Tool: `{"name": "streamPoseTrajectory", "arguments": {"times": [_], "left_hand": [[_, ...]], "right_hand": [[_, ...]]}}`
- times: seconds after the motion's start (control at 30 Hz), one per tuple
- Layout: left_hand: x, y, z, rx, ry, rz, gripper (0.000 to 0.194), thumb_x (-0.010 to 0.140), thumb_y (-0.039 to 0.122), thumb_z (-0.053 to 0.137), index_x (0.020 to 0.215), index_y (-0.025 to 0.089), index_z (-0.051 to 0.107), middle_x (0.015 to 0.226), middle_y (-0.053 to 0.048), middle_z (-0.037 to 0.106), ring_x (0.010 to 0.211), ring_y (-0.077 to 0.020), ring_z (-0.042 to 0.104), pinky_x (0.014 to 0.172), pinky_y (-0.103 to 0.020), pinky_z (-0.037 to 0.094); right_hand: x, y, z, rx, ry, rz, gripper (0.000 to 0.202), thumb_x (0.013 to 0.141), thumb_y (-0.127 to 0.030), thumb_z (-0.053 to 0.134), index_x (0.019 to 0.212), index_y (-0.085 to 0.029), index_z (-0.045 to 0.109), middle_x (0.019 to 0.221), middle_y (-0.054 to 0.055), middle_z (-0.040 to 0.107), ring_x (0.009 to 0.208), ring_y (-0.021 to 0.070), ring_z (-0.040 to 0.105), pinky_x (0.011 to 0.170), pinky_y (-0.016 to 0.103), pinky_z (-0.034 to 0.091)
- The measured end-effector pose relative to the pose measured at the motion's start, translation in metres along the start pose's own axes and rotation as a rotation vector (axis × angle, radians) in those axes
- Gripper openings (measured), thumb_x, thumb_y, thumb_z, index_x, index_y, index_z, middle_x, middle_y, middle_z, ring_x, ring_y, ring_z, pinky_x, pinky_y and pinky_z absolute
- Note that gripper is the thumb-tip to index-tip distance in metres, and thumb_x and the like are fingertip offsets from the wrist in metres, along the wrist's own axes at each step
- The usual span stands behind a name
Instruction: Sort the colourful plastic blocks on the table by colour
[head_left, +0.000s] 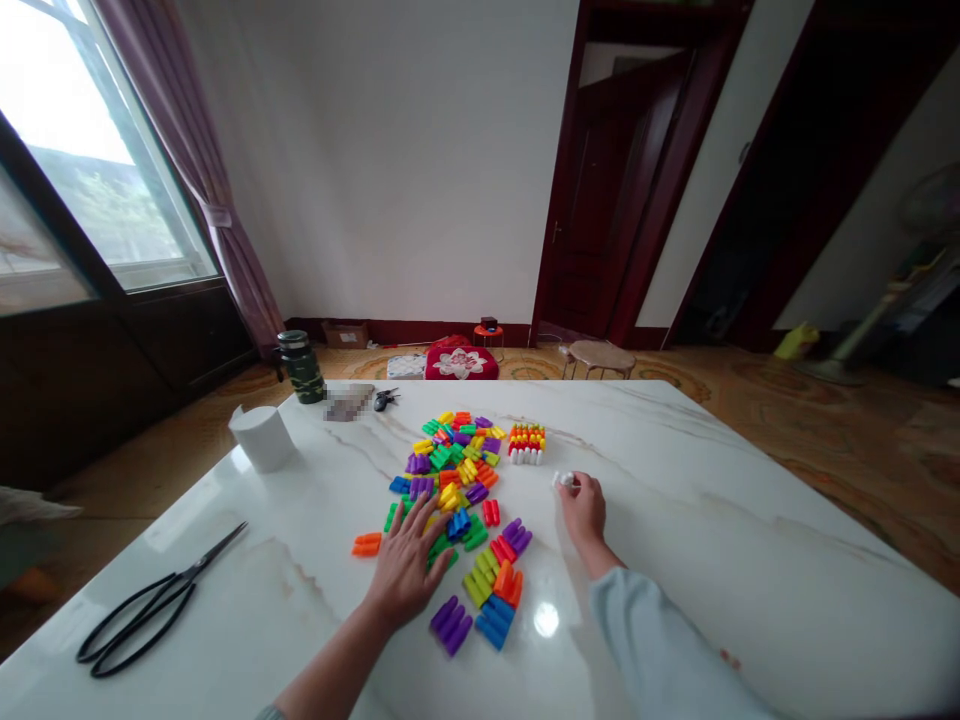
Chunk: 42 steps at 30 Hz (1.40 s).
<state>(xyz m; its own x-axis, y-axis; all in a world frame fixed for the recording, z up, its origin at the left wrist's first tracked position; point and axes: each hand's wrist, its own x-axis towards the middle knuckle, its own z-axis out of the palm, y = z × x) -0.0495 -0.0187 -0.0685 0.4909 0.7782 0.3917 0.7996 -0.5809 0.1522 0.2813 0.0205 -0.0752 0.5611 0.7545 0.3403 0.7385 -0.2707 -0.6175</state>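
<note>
Pinching a white piece (564, 480) in our right hand (585, 506), near neat rows (527, 443) on the table (637, 430), we spread our left hand (406, 562) over loose coloured pieces (448, 455), where lifting one seems to call for narrowed fingers.

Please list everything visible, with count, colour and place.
glossy table: one, white, foreground
loose plastic pieces: many, multicoloured, table centre
upright plastic pieces: several, multicoloured, right of loose pieces
metal scissors: one pair, black, table left
paper roll: one, white, table left
camouflage flask: one, green, far left
blurred item: one, greyish, beside flask
small object: one, black, beside it
floral seat: one, red, beyond table
round stool: one, beige, beyond table
wooden door: one, dark red, back wall
cloth curtain: one, purple, left
window: one, pale, left
left hand: one, bare, on loose pieces
right hand: one, bare, holding white plastic piece
</note>
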Motion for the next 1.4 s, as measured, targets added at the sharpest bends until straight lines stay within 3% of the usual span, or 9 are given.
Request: {"name": "streamPoseTrajectory", "arguments": {"times": [0.17,0.47,0.93,1.27,1.4], "left_hand": [[0.0,0.001,-0.002,-0.011,0.014,-0.003,0.048,0.094,0.041,0.049,0.14,0.031,0.047,0.152,-0.006,0.04,0.142,-0.0309,0.033,0.116,-0.06,0.022],[0.001,0.002,-0.003,-0.039,0.047,-0.005,0.05,0.091,0.038,0.053,0.141,0.031,0.047,0.151,-0.007,0.043,0.14,-0.0321,0.036,0.116,-0.06,0.023],[0.002,0.004,-0.006,-0.024,0.014,-0.021,0.048,0.092,0.038,0.051,0.14,0.028,0.049,0.151,-0.007,0.042,0.142,-0.0312,0.033,0.117,-0.059,0.022],[0.003,0.007,-0.008,-0.046,-0.011,-0.055,0.045,0.094,0.04,0.047,0.138,0.03,0.05,0.151,-0.005,0.042,0.142,-0.0294,0.034,0.118,-0.058,0.02],[0.003,0.007,-0.007,-0.056,0.0,-0.059,0.045,0.093,0.039,0.047,0.137,0.028,0.051,0.15,-0.006,0.044,0.142,-0.0294,0.033,0.117,-0.058,0.02]], "right_hand": [[0.033,-0.005,0.008,-0.084,-0.027,0.032,0.021,0.084,-0.031,0.058,0.099,-0.018,0.065,0.093,0.006,0.064,0.076,0.0158,0.059,0.062,0.025,0.038],[0.044,-0.014,0.026,-0.147,-0.049,0.022,0.026,0.084,-0.033,0.061,0.107,-0.02,0.065,0.102,0.007,0.064,0.081,0.0174,0.062,0.06,0.026,0.038],[0.047,-0.013,0.032,-0.105,-0.029,0.0,0.032,0.081,-0.033,0.062,0.112,-0.022,0.065,0.103,0.007,0.07,0.081,0.0199,0.064,0.061,0.027,0.039],[0.039,-0.008,0.031,-0.043,-0.065,-0.043,0.045,0.077,-0.025,0.06,0.122,-0.022,0.061,0.1,0.009,0.071,0.083,0.0228,0.065,0.07,0.031,0.044],[0.034,-0.005,0.027,0.057,-0.024,-0.047,0.047,0.075,-0.024,0.054,0.121,-0.016,0.058,0.106,0.011,0.068,0.087,0.0222,0.064,0.076,0.032,0.046]]}}
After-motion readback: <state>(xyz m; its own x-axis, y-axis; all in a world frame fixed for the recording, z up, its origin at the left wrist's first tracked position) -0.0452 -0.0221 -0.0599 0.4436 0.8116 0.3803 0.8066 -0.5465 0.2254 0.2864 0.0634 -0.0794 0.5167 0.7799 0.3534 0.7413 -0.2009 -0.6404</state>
